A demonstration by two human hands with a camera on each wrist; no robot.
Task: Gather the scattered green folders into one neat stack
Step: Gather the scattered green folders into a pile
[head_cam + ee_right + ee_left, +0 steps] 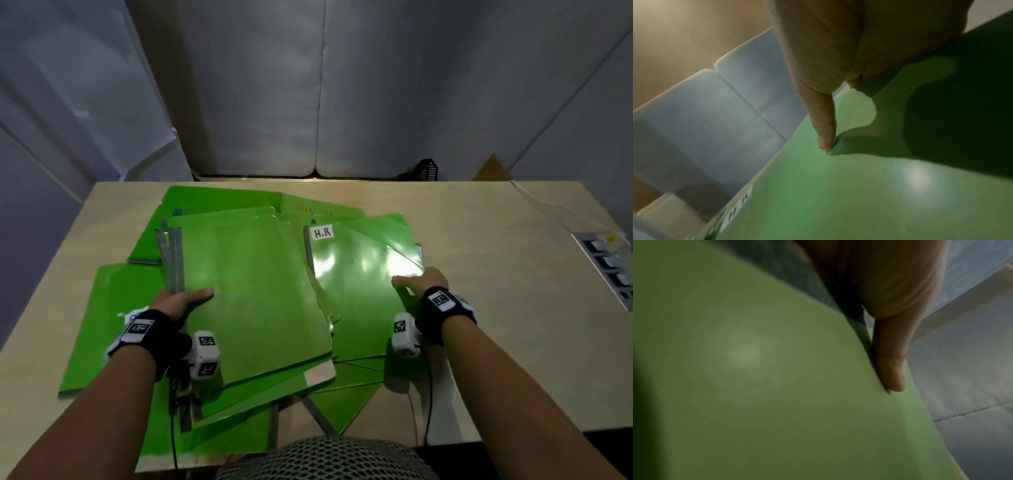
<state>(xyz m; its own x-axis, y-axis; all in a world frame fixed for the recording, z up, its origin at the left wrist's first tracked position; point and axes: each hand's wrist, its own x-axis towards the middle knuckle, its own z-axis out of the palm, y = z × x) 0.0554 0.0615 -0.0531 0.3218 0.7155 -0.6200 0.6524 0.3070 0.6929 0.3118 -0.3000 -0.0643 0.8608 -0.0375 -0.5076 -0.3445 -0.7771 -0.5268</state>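
Several green folders lie scattered and overlapping on the wooden table [486, 308]. My left hand [178, 301] grips the left edge of a large green folder [253, 291] beside its grey spine strips [174, 260], thumb [890, 369] on top. My right hand [419, 281] pinches the right edge of a glossy folder [356, 274] labelled "H.R" [322, 233], thumb [826, 129] pressed on its cover [838, 194]. Another folder [113, 308] lies flat at the left, more fan out behind [219, 198] and underneath near the front edge [342, 394]. The fingers of both hands are hidden below the folders.
A socket strip [609, 267] with a cable sits at the table's right edge. A black basket [426, 169] stands beyond the far edge against grey wall panels. A mesh chair back [325, 459] is right under me. Bare tabletop shows to the right.
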